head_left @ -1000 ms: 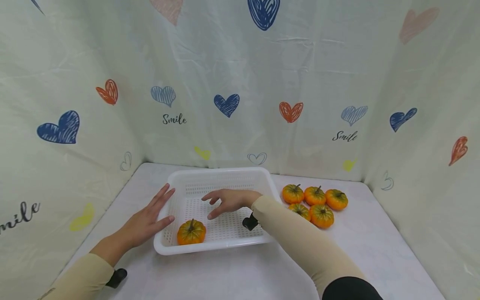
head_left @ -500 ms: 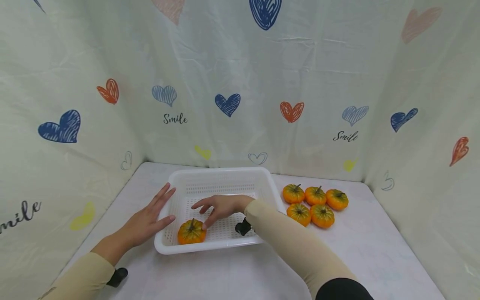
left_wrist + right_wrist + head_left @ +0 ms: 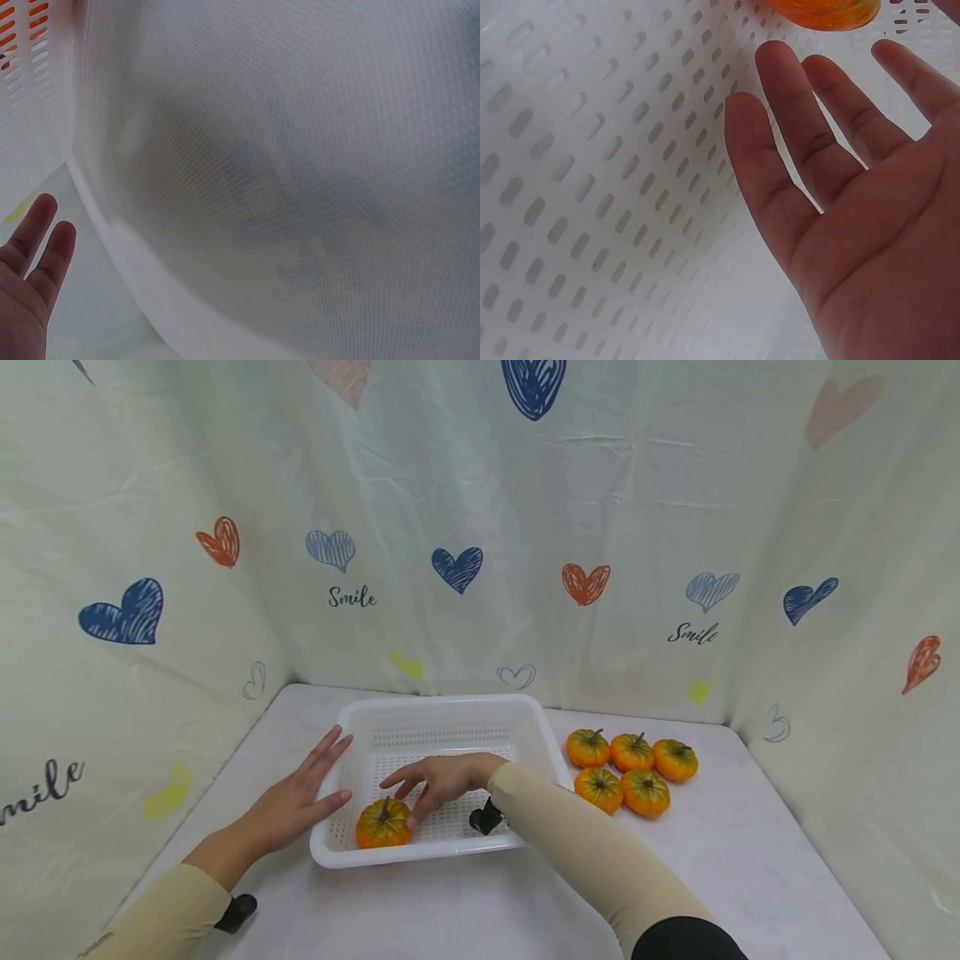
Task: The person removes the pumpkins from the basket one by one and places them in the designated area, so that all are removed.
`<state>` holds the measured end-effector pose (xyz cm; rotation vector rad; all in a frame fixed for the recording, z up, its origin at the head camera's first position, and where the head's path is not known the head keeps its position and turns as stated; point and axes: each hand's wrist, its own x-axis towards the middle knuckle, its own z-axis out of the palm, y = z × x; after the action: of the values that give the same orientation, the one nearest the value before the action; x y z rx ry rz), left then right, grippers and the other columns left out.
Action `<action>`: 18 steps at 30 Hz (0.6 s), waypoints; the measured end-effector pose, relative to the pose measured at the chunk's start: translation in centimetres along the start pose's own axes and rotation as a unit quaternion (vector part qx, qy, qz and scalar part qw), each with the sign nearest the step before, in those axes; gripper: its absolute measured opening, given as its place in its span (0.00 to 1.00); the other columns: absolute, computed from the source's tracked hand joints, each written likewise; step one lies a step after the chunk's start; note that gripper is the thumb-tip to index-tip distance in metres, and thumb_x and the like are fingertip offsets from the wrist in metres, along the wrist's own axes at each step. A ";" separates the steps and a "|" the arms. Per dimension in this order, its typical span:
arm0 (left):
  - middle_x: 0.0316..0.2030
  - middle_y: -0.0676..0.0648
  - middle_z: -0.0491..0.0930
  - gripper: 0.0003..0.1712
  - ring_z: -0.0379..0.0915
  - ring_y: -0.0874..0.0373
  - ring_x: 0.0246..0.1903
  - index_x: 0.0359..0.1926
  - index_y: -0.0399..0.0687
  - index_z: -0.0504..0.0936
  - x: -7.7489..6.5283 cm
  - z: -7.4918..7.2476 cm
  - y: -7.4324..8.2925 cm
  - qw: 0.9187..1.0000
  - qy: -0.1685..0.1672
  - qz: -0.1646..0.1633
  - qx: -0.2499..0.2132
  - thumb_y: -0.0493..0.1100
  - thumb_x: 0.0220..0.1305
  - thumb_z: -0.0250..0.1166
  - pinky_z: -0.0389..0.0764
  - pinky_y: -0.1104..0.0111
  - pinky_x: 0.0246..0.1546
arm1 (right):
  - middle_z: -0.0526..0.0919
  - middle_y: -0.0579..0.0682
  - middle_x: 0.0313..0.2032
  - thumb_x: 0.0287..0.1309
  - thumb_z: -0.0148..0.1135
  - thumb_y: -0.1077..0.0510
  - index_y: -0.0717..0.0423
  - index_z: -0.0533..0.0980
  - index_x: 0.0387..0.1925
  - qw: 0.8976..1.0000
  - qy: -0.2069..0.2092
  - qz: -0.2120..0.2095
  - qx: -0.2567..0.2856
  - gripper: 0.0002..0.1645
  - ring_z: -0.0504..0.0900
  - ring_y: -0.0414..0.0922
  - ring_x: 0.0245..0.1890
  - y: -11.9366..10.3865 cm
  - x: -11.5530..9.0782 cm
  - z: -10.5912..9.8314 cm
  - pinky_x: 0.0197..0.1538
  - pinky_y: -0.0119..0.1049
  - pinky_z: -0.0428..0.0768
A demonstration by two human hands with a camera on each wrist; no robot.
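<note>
A small orange pumpkin (image 3: 384, 824) sits stem-up in the near left corner of a white perforated plastic basket (image 3: 420, 858). My right hand (image 3: 446, 779) reaches over the basket, its thumb at the pumpkin's right side; whether it touches cannot be told. In the right wrist view, that hand's fingers are loosely extended and spread, with the pumpkin (image 3: 829, 11) just beyond the fingertips. My left hand (image 3: 292, 810) lies at the basket's left rim, fingers straight and thumb near the edge. Two of its fingers show beside the basket in the left wrist view.
Several more orange pumpkins (image 3: 632, 752) are grouped on the table to the basket's right. The table (image 3: 450, 910) has a pale cover. Behind and at both sides hangs a white curtain (image 3: 517, 635) printed with hearts.
My right hand has moved left and slightly toward me, from above the basket's middle to beside the pumpkin. The left hand, basket and pumpkins have stayed put.
</note>
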<state>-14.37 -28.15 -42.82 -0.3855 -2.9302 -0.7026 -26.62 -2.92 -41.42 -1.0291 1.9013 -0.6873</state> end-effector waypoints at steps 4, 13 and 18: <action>0.79 0.46 0.34 0.48 0.62 0.28 0.64 0.80 0.59 0.44 0.0 -0.1 0.0 1.000 0.001 -0.001 -0.001 0.58 0.68 0.59 0.78 0.35 0.44 | 0.78 0.41 0.56 0.55 0.74 0.54 0.43 0.67 0.71 1.000 -0.003 0.000 -0.001 0.43 0.83 0.38 0.44 0.1 0.2 0.0 0.53 0.33 0.79; 0.79 0.46 0.34 0.47 0.63 0.28 0.63 0.80 0.59 0.45 0.0 -0.3 0.1 1.000 -0.003 -0.003 -0.007 0.58 0.69 0.59 0.77 0.34 0.45 | 0.77 0.41 0.56 0.55 0.75 0.54 0.42 0.68 0.71 0.999 -0.016 -0.012 -0.032 0.43 0.82 0.38 0.45 -0.3 0.6 0.1 0.55 0.33 0.77; 0.79 0.47 0.34 0.46 0.65 0.28 0.63 0.80 0.59 0.45 0.0 -0.2 0.0 1.000 -0.002 -0.002 -0.008 0.57 0.69 0.59 0.77 0.35 0.45 | 0.76 0.40 0.54 0.55 0.75 0.55 0.42 0.69 0.71 0.999 -0.025 -0.023 -0.041 0.42 0.79 0.38 0.48 -0.7 0.9 0.3 0.56 0.32 0.76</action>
<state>-14.41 -28.25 -42.68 -0.3816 -2.9313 -0.7268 -26.30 -4.07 -41.40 -1.1334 1.8806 -0.6082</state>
